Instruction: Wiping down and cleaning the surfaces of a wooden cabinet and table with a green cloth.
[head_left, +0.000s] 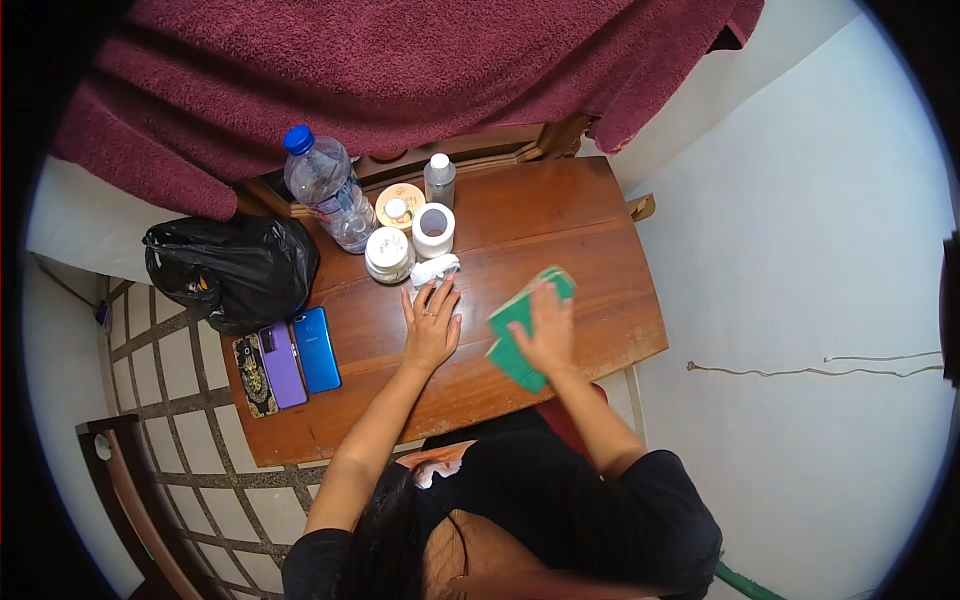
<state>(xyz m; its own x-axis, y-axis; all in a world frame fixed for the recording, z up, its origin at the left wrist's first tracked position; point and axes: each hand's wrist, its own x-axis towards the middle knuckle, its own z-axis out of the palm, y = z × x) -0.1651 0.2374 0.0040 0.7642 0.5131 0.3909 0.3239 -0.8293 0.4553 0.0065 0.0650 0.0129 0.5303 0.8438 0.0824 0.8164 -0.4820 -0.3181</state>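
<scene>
My right hand (549, 330) lies on a green cloth (517, 364) on the right part of the wooden table (600, 225); the hand is slightly blurred, and whether the fingers grip the cloth I cannot tell. Fingers apart, my left hand (431, 328) rests on the tabletop near the middle, with a ring on one finger. Its fingertips are close to a crumpled white tissue (435, 270). Beyond the tissue stand a white-lidded jar (389, 255) and a white paper roll (433, 231).
A large plastic bottle (330, 191), an orange-lidded tub (400, 202) and a small clear bottle (439, 184) stand behind. At left are a black plastic bag (232, 270), a blue phone (316, 349), a purple phone (283, 365) and a black-and-gold phone case (255, 376). A maroon towel (390, 67) hangs beyond.
</scene>
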